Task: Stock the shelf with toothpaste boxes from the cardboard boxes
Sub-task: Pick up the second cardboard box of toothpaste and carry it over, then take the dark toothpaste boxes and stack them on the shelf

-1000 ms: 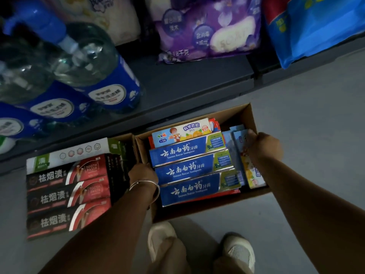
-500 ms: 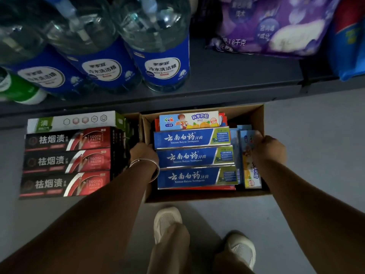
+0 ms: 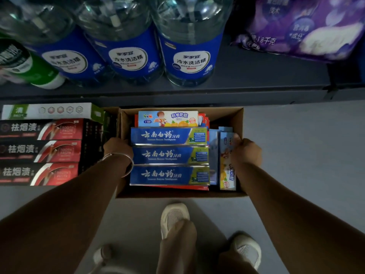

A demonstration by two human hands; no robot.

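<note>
- Cardboard box [image 3: 240, 119]: stood on the floor [image 3: 296, 155] against the shelf [image 3: 246, 80] edge, full of toothpaste boxes [image 3: 169, 155].
- Left hand [image 3: 117, 148]: fingers curled over the box's left wall, gripping it.
- Right hand [image 3: 246, 150]: gripped the right wall likewise.
- Step, as judged: positioning the box; none yet shelved.
- Next move: release one hand and draw out a top blue box.

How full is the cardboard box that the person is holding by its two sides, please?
Nearly full. The cardboard box is open-topped, with blue toothpaste boxes lying flat across it and more standing on edge by the right hand.
</note>
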